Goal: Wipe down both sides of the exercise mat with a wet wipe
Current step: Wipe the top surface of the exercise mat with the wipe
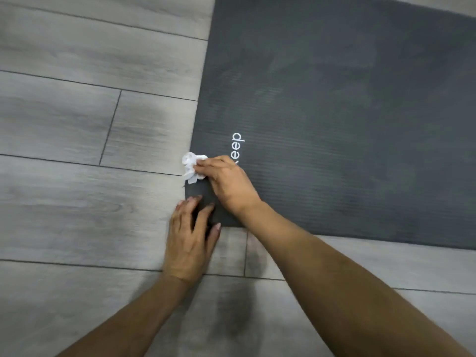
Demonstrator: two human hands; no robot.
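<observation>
Wiping exercise mat [334,112] near-left corner: right hand [226,181] grip holds wet wipe [190,166]; left hand [190,240] flat, pinning; mat extends rightward.

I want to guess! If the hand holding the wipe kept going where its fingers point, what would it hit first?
Probably only floor: the right hand has its wet wipe at the mat edge, and nothing else shows beyond.
</observation>
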